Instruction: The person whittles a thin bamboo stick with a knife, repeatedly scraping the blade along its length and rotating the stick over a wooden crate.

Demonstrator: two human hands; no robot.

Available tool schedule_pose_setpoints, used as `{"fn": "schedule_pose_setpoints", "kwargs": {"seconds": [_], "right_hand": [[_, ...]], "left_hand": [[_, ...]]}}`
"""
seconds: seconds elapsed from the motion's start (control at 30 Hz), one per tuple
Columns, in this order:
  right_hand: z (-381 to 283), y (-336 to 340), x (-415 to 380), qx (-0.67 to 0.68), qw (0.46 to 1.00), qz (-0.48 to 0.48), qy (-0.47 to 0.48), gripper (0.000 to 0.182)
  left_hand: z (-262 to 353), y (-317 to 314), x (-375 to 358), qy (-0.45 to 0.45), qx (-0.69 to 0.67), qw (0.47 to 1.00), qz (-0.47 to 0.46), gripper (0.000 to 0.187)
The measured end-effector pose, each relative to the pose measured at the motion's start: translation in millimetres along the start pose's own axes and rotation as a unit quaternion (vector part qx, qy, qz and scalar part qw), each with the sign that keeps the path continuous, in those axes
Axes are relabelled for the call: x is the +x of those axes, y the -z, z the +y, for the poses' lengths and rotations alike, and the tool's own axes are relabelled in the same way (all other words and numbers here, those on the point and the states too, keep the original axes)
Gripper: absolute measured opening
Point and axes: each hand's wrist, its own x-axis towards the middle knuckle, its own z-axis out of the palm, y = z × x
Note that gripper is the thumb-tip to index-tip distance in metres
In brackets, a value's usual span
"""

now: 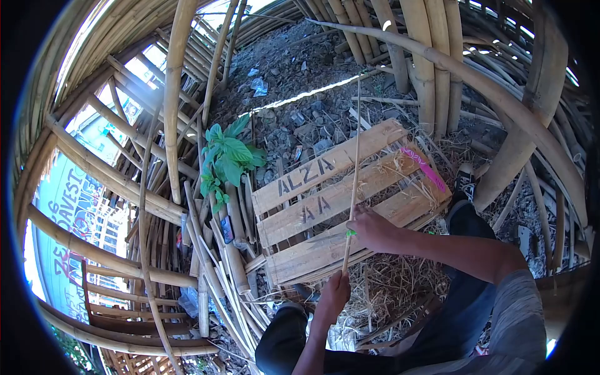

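A long thin bamboo strip [357, 150] rises from my lap, passing over a wooden crate [294, 228] with dark painted letters on its slats. My left hand [335, 296] is closed around the strip's lower end. Higher up, my right hand [373, 230] is closed at the strip, its fingers against it. A small bright green piece [350, 233] shows at those fingers; most of what they grip is hidden. The crate lies in front of my legs, with dry shavings [390, 275] beside and beneath it.
A pink object [431, 175] lies on the crate's right end. Cut bamboo pieces [232, 259] and a leafy plant [228, 156] are to the left. Thick bamboo poles [174, 94] frame the left, and a curved pole [475, 72] crosses the upper right. Rubble covers the ground beyond.
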Motion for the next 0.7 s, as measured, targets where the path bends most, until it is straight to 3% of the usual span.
{"fn": "schedule_pose_setpoints", "kwargs": {"seconds": [0.03, 0.27, 0.33, 0.7], "right_hand": [[-1, 4, 1, 0.043, 0.999, -0.031, -0.009, 0.014], [13, -9, 4, 0.096, 0.995, 0.002, 0.038, 0.012], [13, -8, 4, 0.106, 0.994, -0.008, 0.033, 0.011], [29, -21, 8, 0.12, 0.991, 0.029, 0.052, 0.005]], "left_hand": [[4, -1, -1, 0.025, -0.042, 0.999, -0.022, 0.029], [11, 0, -4, 0.035, -0.041, 0.998, -0.035, 0.027], [7, 0, -1, 0.059, -0.096, 0.992, -0.051, 0.027], [12, -4, 0, 0.055, -0.059, 0.995, -0.057, 0.027]]}}
